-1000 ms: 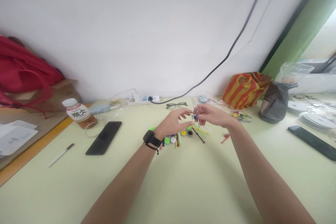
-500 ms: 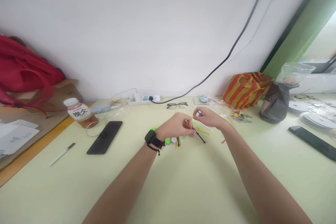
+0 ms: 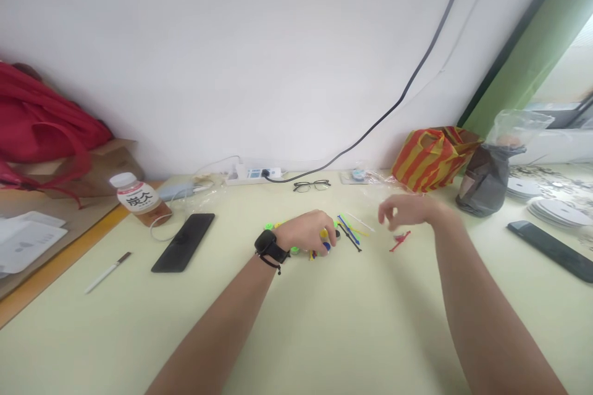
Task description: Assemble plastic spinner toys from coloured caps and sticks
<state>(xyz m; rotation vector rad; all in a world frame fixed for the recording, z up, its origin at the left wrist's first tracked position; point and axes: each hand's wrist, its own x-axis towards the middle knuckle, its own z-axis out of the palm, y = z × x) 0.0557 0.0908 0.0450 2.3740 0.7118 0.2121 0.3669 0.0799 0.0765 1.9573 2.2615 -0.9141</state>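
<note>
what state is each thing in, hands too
left hand, fingers bent down at a blue piece; grip unclear
right hand, half curled, nothing seen in it
black strip, lying flat
blue strip, lying flat
bottle, capped, brown liquid inside
phone by bottle, flat, screen dark
pen, lying flat
power strip, black plug in
glasses, set down, folding unclear

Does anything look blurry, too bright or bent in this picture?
Head view: the right hand looks slightly blurred; head view: the window at the right edge is washed out; head view: a soft shadow falls on the table beside the right forearm; head view: the bottle leans, perhaps from wide-lens distortion.
</note>
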